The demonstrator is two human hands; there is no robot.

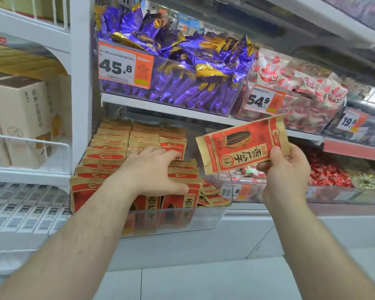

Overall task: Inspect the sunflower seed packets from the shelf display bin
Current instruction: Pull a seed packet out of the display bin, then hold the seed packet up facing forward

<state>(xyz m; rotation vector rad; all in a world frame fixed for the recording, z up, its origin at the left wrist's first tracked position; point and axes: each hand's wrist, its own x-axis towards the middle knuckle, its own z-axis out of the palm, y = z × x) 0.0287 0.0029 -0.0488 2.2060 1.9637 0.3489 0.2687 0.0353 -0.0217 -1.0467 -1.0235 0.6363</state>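
A clear plastic display bin (pixel 206 219) on the lower shelf holds several rows of brown-and-red sunflower seed packets (pixel 108 152). My left hand (pixel 152 169) lies on top of the packets in the bin, fingers spread over the middle row and thumb against a front packet. My right hand (pixel 288 169) holds one sunflower seed packet (pixel 243 146) by its lower right corner, lifted sideways to the right of the bin, its printed front with a seed picture facing me.
Above, a clear bin of purple-and-gold sweets (pixel 182 68) carries a 45.8 price tag (pixel 123 63). To its right sits a bin of red-and-white snacks (pixel 290 92). Red candies (pixel 327 174) fill bins at right. Beige boxes (pixel 20 120) stand on the left shelf.
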